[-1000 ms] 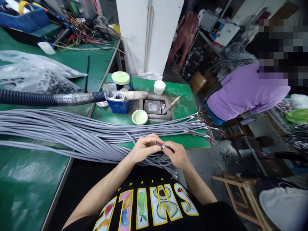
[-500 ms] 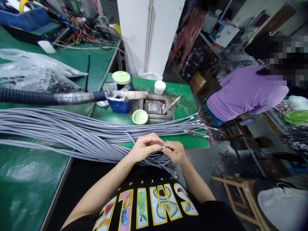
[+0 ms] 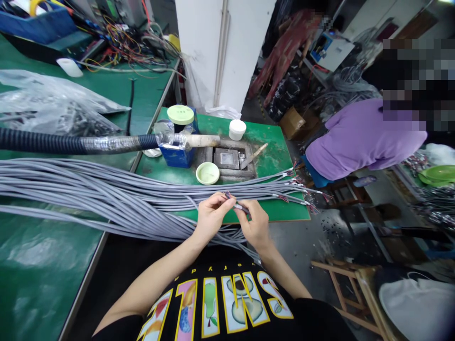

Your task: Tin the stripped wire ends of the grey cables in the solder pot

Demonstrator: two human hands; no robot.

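Observation:
Close in front of my chest, my left hand (image 3: 210, 215) pinches the thin coloured wires at the end of a grey cable (image 3: 242, 208). My right hand (image 3: 256, 224) grips the same cable a little to the right, by its grey jacket, with fingers curled. The two hands are nearly touching. Behind them a thick bundle of grey cables (image 3: 117, 189) runs across from the left. Its stripped ends (image 3: 289, 182), with fine coloured wires and white bands, fan out at the right edge of the bench. More cables pass beneath my hands.
On the green bench are a solder pot (image 3: 227, 158) with a scraper (image 3: 254, 156) across it, a pale green dish (image 3: 207, 173), a white jar (image 3: 237, 129) and a blue box (image 3: 176, 155). A black hose (image 3: 42, 142) reaches over. A person in purple (image 3: 366, 135) works at right.
My hands have lifted slightly and the cable end between them has turned, so its grey jacket now shows. My right hand is more upright. In the background, a person in red has shifted.

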